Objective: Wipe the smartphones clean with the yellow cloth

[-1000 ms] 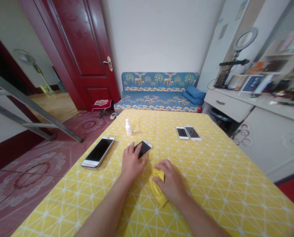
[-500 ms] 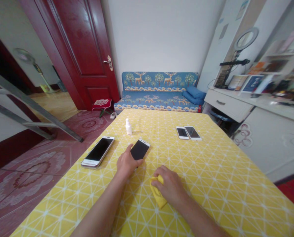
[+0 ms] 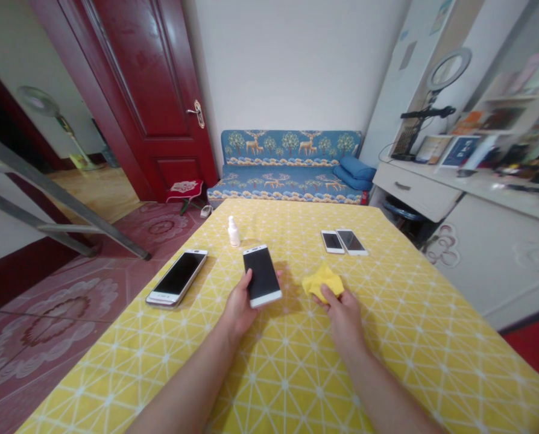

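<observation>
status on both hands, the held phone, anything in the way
Left hand: holding white rectangular phone with black screen, screen up. Right hand: pinching crumpled yellow cloth, apart from phone. Small white bottle: upright beyond phone, not between hands.

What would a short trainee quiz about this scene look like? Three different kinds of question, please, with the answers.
1. What does the person's right hand hold?
2. True or false: the left hand holds a phone, while a white bottle stands upright on the table.
3. How many phones lie together at the far right part of the table: A) two, B) three, C) four?

Key:
1. A yellow cloth.
2. True.
3. A.
</observation>
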The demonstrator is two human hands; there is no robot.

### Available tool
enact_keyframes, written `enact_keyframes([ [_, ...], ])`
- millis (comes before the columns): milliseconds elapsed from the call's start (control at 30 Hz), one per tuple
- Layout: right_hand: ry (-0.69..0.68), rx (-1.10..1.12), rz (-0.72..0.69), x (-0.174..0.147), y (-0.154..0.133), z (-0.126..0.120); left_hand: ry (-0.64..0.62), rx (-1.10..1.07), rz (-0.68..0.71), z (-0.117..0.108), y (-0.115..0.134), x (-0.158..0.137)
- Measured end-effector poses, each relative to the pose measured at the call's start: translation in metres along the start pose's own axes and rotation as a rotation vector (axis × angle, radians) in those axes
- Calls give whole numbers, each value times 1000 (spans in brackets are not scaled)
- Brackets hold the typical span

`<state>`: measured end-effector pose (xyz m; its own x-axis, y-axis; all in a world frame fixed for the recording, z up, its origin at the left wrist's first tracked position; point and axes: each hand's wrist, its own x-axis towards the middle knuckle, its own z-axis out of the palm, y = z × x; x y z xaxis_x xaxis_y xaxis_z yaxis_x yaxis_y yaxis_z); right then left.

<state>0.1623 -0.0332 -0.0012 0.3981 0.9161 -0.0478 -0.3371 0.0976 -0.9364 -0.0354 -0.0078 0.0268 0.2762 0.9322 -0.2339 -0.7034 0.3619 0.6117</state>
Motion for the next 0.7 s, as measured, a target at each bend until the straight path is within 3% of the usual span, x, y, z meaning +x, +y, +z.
enact_keyframes([
  [67,18,-73,-108,0,-1,-1,-13,4,-37,5,-6,-1],
  [167,-60,-363,-393,-9,-6,1,-33,-1,-86,11,-13,-4],
  [300,-470,-698,-814,-34,-11,16,-42,-62,-114,10,-17,-6],
  [367,-686,-846,-937,-47,-11,25,-69,-69,-154,8,-16,-6],
  [433,-823,-972,-955,-56,-9,33,-100,-48,-215,7,-16,-8],
  [500,-852,-1037,-926,-58,-5,37,-82,-11,-244,9,-17,-11],
  [700,-614,-1007,-803,-34,10,27,-2,109,-152,25,-29,-19],
])
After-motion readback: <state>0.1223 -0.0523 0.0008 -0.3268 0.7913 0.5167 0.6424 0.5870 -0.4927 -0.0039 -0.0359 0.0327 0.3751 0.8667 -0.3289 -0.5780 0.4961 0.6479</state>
